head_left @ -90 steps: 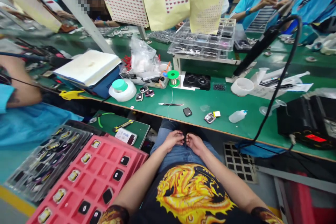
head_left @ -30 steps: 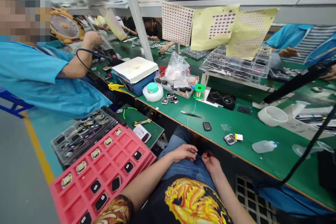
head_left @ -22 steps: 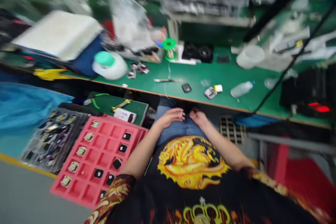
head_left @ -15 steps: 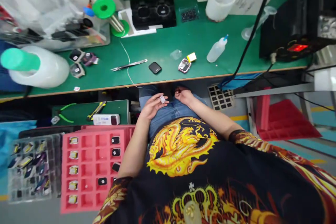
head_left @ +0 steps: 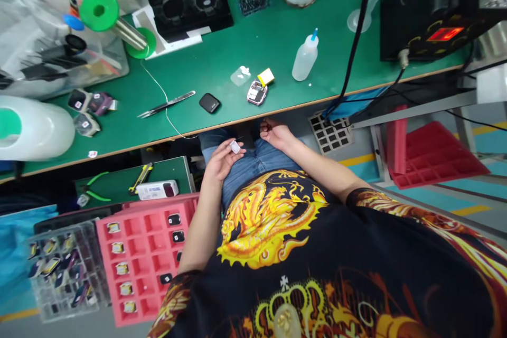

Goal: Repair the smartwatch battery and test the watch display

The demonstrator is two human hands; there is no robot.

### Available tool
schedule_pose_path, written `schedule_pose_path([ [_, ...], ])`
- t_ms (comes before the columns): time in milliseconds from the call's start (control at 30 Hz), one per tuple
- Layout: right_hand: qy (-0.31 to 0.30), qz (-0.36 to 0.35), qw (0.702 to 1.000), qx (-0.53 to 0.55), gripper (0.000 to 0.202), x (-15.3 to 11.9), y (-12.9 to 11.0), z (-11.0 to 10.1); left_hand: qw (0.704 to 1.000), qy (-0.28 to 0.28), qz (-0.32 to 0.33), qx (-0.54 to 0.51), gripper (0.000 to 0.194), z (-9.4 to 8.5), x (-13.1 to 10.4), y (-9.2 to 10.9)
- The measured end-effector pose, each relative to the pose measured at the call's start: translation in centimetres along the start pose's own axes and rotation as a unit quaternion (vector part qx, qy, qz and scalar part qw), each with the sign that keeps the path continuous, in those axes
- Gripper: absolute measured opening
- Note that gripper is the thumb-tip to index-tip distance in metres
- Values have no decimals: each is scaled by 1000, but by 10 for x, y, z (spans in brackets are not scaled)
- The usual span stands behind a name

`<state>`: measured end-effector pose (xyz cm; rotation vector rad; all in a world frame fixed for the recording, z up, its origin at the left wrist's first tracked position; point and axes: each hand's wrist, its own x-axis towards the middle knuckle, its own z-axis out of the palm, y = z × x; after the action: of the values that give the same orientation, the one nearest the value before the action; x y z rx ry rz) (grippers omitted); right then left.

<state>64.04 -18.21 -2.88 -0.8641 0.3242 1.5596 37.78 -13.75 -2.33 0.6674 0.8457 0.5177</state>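
Left hand (head_left: 222, 161) holding indistinct pale piece (head_left: 235, 147), right hand (head_left: 274, 134) curled, partly shadowed

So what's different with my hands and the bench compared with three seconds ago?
Your left hand and right hand have parted, and the left has turned, now showing the small pale piece it holds; whether it held that earlier isn't clear. Your view has tipped down. On the green bench, the tweezers, black case, opened watch and squeeze bottle look unmoved.

The tweezers (head_left: 174, 101) look metal (glossy), the bottle (head_left: 304, 62) smooth, translucent plastic.
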Motion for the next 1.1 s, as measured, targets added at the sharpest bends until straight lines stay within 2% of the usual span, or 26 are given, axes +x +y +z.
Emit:
schedule_pose_path([
  [300,5,-31,999,-31,26,-11,-7,-4,1000,15,-1,4,38,-3,1,0],
  [500,22,-87,988,-129,23,-20,-17,-21,999,32,14,-11,35,-7,-2,3],
  [633,1,-116,961,-253,13,-29,-2,-19,1000,-1,5,-13,42,-4,-5,5],
  [767,-67,-156,916,-364,7,-39,21,1,999,-43,-7,-8,48,2,-8,5],
  [833,-111,-192,880,-421,14,-44,29,10,998,-59,-16,-4,48,3,-10,4],
  [867,-137,-222,846,-466,20,-45,32,13,998,-64,-20,-2,47,3,-12,3],
  [933,-183,-292,746,-570,26,-47,36,15,997,-67,-24,1,45,3,-14,2],
  [1000,-201,-341,648,-651,26,-46,39,13,997,-68,-26,3,44,3,-15,0],
  [1033,-197,-349,622,-673,25,-44,40,11,997,-68,-26,5,44,3,-15,0],
  [1100,-184,-354,591,-701,25,-42,41,8,997,-69,-26,9,46,4,-14,-1],
])
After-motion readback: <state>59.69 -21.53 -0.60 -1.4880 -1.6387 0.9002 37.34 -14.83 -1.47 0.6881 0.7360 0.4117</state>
